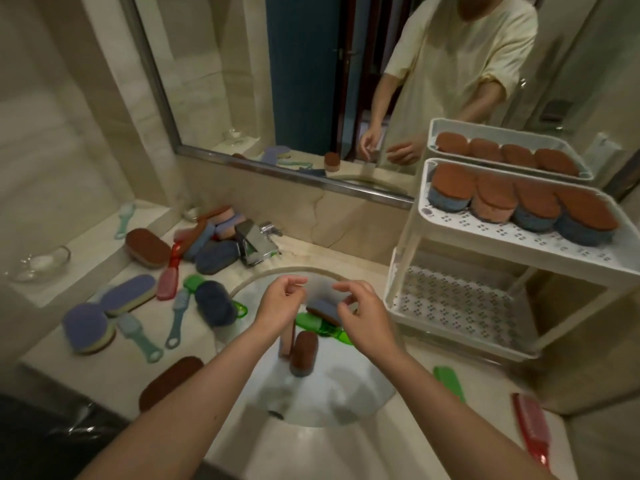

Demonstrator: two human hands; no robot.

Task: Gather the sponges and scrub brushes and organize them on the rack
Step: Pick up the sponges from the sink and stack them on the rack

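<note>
Currently left hand (277, 306) and right hand (367, 323) hover over the sink (346, 389), fingers loosely curled, each grip apparently empty (blurred).

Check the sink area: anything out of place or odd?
Yes. A brown-topped sponge stands on end inside the sink basin, and a green brush lies in there under another sponge. More sponges are heaped against the faucet rather than on the rack.
</note>
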